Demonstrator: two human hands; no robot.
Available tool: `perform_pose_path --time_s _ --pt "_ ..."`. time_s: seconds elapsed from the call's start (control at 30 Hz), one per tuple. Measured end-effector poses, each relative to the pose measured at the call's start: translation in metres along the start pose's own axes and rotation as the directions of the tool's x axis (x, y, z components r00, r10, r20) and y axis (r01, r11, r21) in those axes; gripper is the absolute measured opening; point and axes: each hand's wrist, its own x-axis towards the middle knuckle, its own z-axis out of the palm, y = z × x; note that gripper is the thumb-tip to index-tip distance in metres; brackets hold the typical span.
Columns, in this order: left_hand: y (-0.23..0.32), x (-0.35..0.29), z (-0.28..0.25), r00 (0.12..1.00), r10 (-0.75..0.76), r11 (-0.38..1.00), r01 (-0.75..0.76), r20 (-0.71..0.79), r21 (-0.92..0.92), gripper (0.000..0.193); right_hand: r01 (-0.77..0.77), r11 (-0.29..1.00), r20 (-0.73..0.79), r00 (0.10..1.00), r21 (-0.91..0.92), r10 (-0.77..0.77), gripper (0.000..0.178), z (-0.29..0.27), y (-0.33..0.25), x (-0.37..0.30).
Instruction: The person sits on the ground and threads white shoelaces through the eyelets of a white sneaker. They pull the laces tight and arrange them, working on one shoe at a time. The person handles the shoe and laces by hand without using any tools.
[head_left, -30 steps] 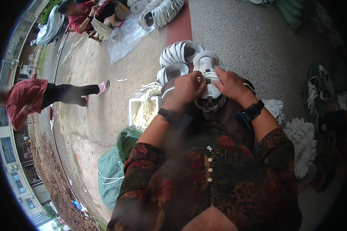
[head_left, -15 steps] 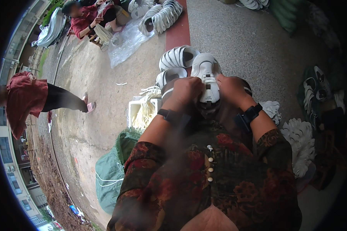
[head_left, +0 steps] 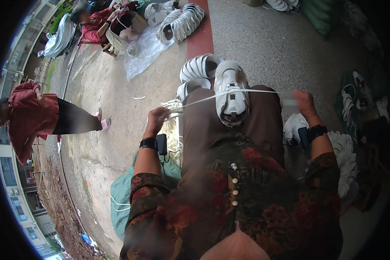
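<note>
A white shoe upper (head_left: 230, 78) with dark trim rests on my knees, its toe pointing away from me. A flat white shoelace (head_left: 264, 91) runs through its eyelets and stretches out taut to both sides. My left hand (head_left: 157, 118) is closed on one end, out beside my left knee. At about the same height on the other side, my right hand (head_left: 305, 104) grips the other end; its fingers are somewhat blurred.
Stacked white shoe uppers (head_left: 198, 68) lie beyond my knees. Laces fill a white box (head_left: 164, 130) on my left, near a green sack (head_left: 121, 190). White bundles (head_left: 342, 160) lie on my right. One person (head_left: 32, 108) stands at left; another (head_left: 95, 28) sits farther off.
Both hands have moved away from the shoe, one left and one right, drawing the lace out into two long taut ends. The shoe stays on my knees.
</note>
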Motion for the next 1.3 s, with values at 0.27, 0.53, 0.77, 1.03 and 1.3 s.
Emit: perform_pose_path --time_s 0.27,0.53,0.77,1.03,1.3 --pt "-0.068 -0.099 -0.13 0.915 -0.332 0.934 0.352 -0.231 0.054 0.007 -0.42 0.89 -0.064 0.907 -0.179 0.416 0.017 -0.126 0.137 -0.091" --pt "-0.104 -0.146 -0.15 0.823 -0.468 0.796 0.551 -0.322 0.251 0.013 -0.372 0.844 -0.169 0.928 -0.387 0.332 0.019 -0.171 0.221 -0.161" --pt "-0.056 -0.103 -0.063 0.786 -0.607 0.795 0.602 -0.118 -0.079 0.027 -0.733 0.618 0.371 0.679 0.285 0.634 0.009 -0.084 0.085 -0.078" --pt "0.111 -0.006 0.096 0.857 -0.072 0.951 0.213 0.509 -0.223 0.012 -0.43 0.657 0.454 0.879 0.62 0.147 0.012 0.07 -0.104 0.047" --pt "0.123 0.034 0.142 0.917 0.029 0.951 0.097 0.399 -0.293 0.011 -0.402 0.471 0.227 0.894 0.785 0.386 0.01 0.124 -0.117 0.055"
